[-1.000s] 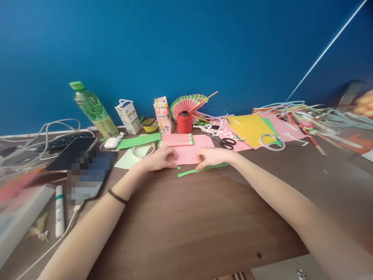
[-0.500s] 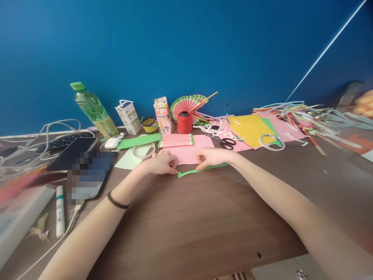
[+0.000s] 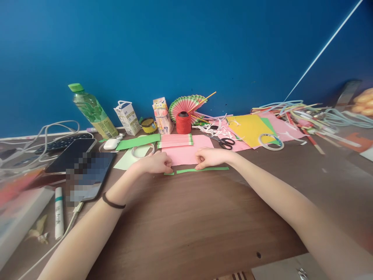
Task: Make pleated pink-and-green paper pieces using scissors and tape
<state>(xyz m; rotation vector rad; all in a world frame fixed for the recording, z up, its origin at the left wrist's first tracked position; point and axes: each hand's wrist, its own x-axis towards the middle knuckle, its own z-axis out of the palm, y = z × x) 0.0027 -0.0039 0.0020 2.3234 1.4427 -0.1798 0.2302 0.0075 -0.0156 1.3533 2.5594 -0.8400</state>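
A narrow green paper strip [image 3: 215,168] lies nearly straight on the table, along the near edge of a pink paper sheet [image 3: 186,155]. My right hand [image 3: 214,157] is closed, with fingertips pressed on the strip's left half. Past the strip's left end, across a small gap, is a short green paper piece [image 3: 169,174]. My left hand [image 3: 157,161] rests on that piece with curled fingers, partly covering it. Behind the hands sits a pleated pink-and-green paper [image 3: 176,140]. A white tape roll [image 3: 136,151] is just beyond my left hand, and black-handled scissors [image 3: 225,144] lie beyond my right.
At the back stand a green bottle [image 3: 93,111], two cartons, a red thread spool [image 3: 183,123] and a paper fan [image 3: 186,107]. Yellow paper [image 3: 247,128] and another tape roll [image 3: 271,142] are to the right. Phones, a cable and a marker [image 3: 59,214] occupy the left.
The strip's left end, bent toward me before, now lies straighter. My left hand has shifted slightly left, and the short green piece now shows under its fingertips. My right hand stays nearly still.
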